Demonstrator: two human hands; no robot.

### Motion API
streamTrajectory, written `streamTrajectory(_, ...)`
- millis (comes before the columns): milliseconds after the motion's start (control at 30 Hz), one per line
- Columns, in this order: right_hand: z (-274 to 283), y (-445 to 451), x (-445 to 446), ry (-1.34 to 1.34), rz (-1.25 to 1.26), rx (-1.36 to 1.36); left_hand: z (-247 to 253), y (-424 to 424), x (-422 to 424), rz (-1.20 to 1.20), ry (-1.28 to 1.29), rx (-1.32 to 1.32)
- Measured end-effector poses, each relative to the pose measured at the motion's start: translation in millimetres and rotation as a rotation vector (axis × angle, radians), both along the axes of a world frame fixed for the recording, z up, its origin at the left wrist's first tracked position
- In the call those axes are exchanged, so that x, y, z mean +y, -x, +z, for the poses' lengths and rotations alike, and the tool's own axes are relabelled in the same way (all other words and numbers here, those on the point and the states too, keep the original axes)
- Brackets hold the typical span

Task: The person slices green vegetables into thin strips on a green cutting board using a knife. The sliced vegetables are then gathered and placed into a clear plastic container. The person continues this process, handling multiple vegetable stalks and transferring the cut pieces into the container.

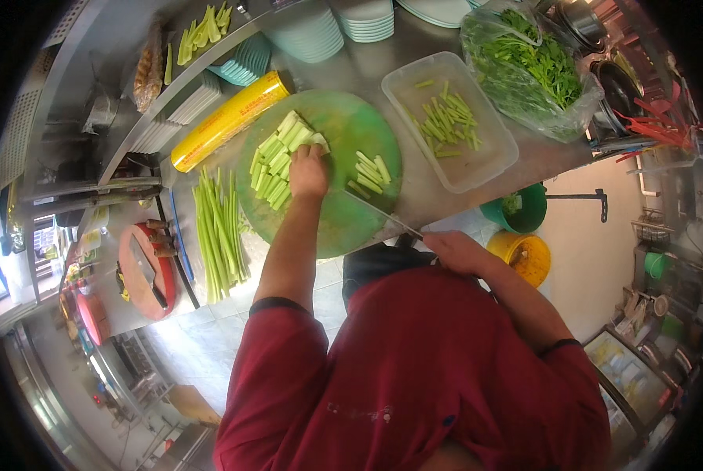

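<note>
A round green chopping board (pixel 351 229) lies on the steel counter in front of me. On its left part is a pile of cut celery stalk pieces (pixel 275 165). My left hand (pixel 309 172) rests at the right edge of that pile with its fingers curled over some pieces; whether it grips any is hidden. My right hand (pixel 454 252) holds a knife by its handle near the board's front edge. The knife blade (pixel 381 213) points left over the board. Several shorter celery sticks (pixel 372 172) sit apart on the board's right side.
Right of the board stands a clear plastic container (pixel 475 162) with some celery sticks. Beyond it is a plastic bag of leafy greens (pixel 528 65). Long celery stalks (pixel 215 235) and a yellow roll (pixel 230 120) lie left. Stacked bowls (pixel 307 32) stand behind. Green (pixel 519 212) and yellow buckets (pixel 522 256) are below right.
</note>
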State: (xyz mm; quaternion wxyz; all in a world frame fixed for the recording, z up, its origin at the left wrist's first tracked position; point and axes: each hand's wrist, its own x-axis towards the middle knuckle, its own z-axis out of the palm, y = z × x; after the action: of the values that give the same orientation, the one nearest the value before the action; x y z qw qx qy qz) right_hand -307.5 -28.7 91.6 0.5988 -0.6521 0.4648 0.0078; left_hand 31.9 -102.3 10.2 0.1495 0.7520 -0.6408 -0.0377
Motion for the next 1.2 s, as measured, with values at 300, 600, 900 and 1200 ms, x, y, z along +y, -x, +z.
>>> streamTrajectory(300, -16.7, -9.2, -4.1, -0.092, -0.169, -0.036, 19.7, -4.7, 1.4, -0.092, -0.281, 0.047)
streamTrajectory(600, -17.6, -9.9, -2.2, -0.132, -0.164, -0.041, -4.2, 23.9, 34.2, 0.209, -0.422, 0.555)
streamTrajectory(900, -22.4, -9.6, 5.3, -0.003, -0.112, -0.061, -12.6, 45.7, 50.4, 0.186, -0.322, 0.361)
streamTrajectory(1200, -13.4, -12.5, 8.3, 0.064, -0.057, 0.01, -2.1, 72.2, 58.4, 0.398, -0.119, 0.679)
